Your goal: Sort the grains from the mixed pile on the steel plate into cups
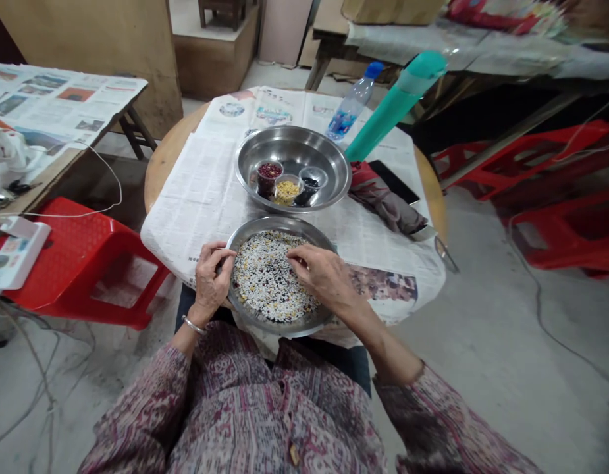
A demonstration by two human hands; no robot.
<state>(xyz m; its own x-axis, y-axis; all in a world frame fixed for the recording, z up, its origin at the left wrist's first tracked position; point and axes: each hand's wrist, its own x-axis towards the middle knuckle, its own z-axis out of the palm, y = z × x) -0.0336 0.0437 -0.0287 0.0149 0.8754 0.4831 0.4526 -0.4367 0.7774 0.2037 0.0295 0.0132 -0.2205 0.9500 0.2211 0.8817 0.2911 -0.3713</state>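
A shallow metal dish (277,327) sits at the table's near edge, filled with mixed grains (269,276), mostly white with black and yellow ones among them. At the dish's left rim is my left hand (211,280), its curled fingers and thumb closed on the edge. My right hand (321,271) reaches over the grains from the right, thumb and fingertips pinched together; anything between them is too small to make out. Just beyond stands a larger metal basin (328,191) with small clear cups of dark red beans (269,172), yellow beans (287,191) and black beans (310,184).
Newspaper (185,191) covers the round table. A plastic bottle (356,102), a green cylinder (397,105), a crumpled cloth (383,201) and a dark phone (394,182) lie or stand behind and right. Red stools (87,253) flank the table; a power strip (20,253) rests on the left one.
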